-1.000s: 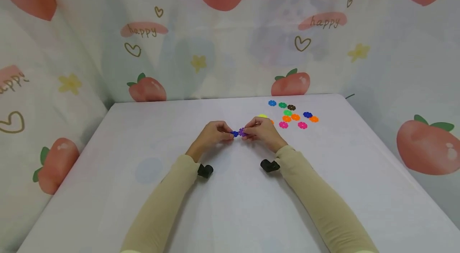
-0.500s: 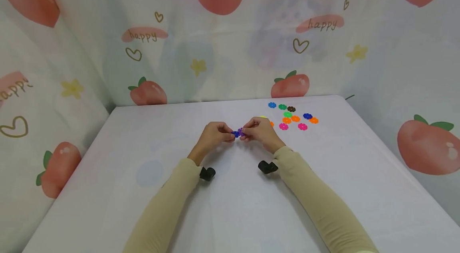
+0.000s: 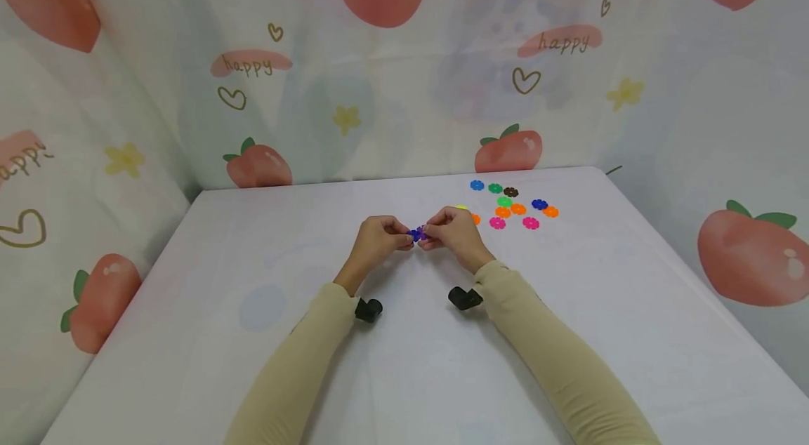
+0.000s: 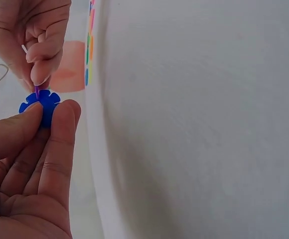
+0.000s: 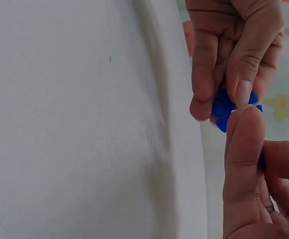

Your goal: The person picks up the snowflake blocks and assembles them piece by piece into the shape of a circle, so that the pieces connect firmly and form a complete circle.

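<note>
In the head view my left hand [image 3: 378, 241] pinches a dark blue flower-shaped disc [image 4: 47, 107] between thumb and fingers. Opposite it, my right hand [image 3: 460, 234] pinches a purple disc [image 3: 422, 231] of the same notched kind. The two pieces meet between my fingertips, above the table. From the left wrist, the purple one shows as a thin edge standing crosswise at the blue disc's notched rim. In the right wrist view my fingers hide most of the purple disc, while the blue one shows beyond the fingertip.
Several loose flower discs lie at the table's back right, among them a brown one [image 3: 510, 191], a pink one [image 3: 531, 223] and a light blue one [image 3: 477, 185]. A yellow one [image 3: 462, 208] is partly behind my right hand. A printed curtain [image 3: 404, 101] hangs behind the white table [image 3: 404, 375].
The purple disc has come left against the blue disc, closing the small gap between them. My hands have drawn slightly closer together, and both still grip their pieces.
</note>
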The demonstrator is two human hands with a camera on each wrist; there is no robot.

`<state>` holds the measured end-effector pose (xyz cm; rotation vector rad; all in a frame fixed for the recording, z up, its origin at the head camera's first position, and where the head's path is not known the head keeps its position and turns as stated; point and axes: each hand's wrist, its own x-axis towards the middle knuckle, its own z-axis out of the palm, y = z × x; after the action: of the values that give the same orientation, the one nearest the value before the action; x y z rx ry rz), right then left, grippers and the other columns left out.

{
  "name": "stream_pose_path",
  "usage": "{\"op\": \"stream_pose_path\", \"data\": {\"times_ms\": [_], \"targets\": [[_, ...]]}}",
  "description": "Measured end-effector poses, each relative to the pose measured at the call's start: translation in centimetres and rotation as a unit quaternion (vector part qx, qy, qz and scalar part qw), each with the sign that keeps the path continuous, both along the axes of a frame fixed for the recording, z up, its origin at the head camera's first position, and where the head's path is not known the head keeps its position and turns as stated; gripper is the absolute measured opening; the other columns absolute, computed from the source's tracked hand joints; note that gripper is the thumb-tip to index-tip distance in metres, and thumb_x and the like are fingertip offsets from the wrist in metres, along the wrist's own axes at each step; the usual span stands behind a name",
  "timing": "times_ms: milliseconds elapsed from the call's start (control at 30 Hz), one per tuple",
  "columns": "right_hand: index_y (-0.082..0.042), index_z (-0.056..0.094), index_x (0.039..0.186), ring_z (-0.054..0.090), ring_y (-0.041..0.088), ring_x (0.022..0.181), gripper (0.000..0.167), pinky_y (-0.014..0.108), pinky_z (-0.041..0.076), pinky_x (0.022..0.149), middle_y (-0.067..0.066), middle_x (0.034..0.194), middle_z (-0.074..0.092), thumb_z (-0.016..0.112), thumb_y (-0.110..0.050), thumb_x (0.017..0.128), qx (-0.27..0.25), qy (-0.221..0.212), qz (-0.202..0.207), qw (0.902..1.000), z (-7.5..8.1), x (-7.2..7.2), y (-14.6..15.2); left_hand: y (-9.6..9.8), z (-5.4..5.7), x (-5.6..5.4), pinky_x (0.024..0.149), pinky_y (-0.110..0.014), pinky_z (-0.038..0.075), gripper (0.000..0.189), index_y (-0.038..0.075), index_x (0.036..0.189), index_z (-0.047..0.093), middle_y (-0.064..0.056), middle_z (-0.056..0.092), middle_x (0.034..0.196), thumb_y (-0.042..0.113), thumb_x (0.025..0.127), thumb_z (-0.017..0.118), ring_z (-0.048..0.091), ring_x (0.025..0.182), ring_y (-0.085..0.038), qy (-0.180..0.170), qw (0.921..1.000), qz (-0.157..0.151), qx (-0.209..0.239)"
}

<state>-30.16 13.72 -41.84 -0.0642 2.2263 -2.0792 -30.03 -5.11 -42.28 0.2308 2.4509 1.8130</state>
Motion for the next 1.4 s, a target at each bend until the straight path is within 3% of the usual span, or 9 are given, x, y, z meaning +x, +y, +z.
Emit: {"op": "stream_pose_path", "data": {"times_ms": [300, 500, 700, 867, 1233, 1400], "targets": [[0.015, 0.063, 0.12, 0.077, 0.025, 0.085, 0.026, 0.032, 0.063, 0.078, 0.023, 0.105, 0.072, 0.061, -0.008, 0.108, 0.044, 0.022, 0.042, 0.9979, 0.4, -0.4, 0.8, -1.6, -0.1, 0.1, 0.083, -0.033, 0.062, 0.007, 0.0, 0.094, 0.072, -0.013, 0.077, 0.095, -0.004, 0.097, 0.077, 0.077, 0.087, -0.024, -0.006, 0.9997, -0.015, 0.016], [0.013, 0.063, 0.13, 0.075, 0.031, 0.102, 0.034, 0.035, 0.06, 0.09, 0.024, 0.117, 0.071, 0.061, -0.015, 0.11, 0.104, 0.027, 0.023, 0.994, 1.0, -1.7, 2.6, -2.8, -0.5, 0.2, 0.086, -0.033, 0.061, 0.006, 0.003, 0.097, 0.073, -0.011, 0.076, 0.098, -0.003, 0.097, 0.076, 0.075, 0.089, -0.023, -0.016, 0.9997, -0.009, 0.013], [0.012, 0.061, 0.135, 0.069, 0.037, 0.114, 0.037, 0.033, 0.058, 0.093, 0.027, 0.126, 0.068, 0.061, -0.015, 0.109, 0.146, 0.027, 0.012, 0.9888, 1.9, -3.1, 4.7, -3.6, -0.7, 0.2, 0.088, -0.033, 0.061, 0.005, 0.003, 0.102, 0.074, -0.011, 0.075, 0.102, 0.0, 0.098, 0.076, 0.074, 0.092, -0.024, -0.03, 0.9994, 0.002, 0.02], [0.011, 0.06, 0.139, 0.065, 0.04, 0.121, 0.04, 0.045, 0.053, 0.105, 0.027, 0.133, 0.065, 0.061, -0.015, 0.108, 0.171, 0.02, 0.001, 0.985, 2.2, -4.2, 6.6, -4.0, -0.7, 0.4, 0.088, -0.033, 0.061, 0.006, 0.002, 0.104, 0.074, -0.012, 0.075, 0.103, 0.001, 0.099, 0.076, 0.074, 0.092, -0.025, -0.026, 0.9993, 0.005, 0.025], [0.005, 0.061, 0.144, 0.059, 0.039, 0.126, 0.041, 0.049, 0.048, 0.111, 0.024, 0.139, 0.063, 0.062, -0.015, 0.108, 0.248, 0.019, -0.001, 0.9685, 2.1, -5.2, 9.4, -4.7, -0.9, 0.9, 0.086, -0.033, 0.061, 0.006, 0.0, 0.104, 0.074, -0.013, 0.075, 0.104, 0.0, 0.099, 0.075, 0.074, 0.092, -0.025, -0.019, 0.9986, 0.002, 0.05], [0.004, 0.063, 0.142, 0.058, 0.041, 0.124, 0.04, 0.052, 0.049, 0.108, 0.026, 0.134, 0.062, 0.064, -0.013, 0.106, 0.306, 0.019, 0.02, 0.9517, 1.8, -5.6, 10.6, -5.0, -0.8, 1.0, 0.087, -0.032, 0.061, 0.006, 0.001, 0.105, 0.074, -0.013, 0.075, 0.105, 0.0, 0.099, 0.075, 0.074, 0.092, -0.024, -0.019, 0.9987, 0.003, 0.048]]}}
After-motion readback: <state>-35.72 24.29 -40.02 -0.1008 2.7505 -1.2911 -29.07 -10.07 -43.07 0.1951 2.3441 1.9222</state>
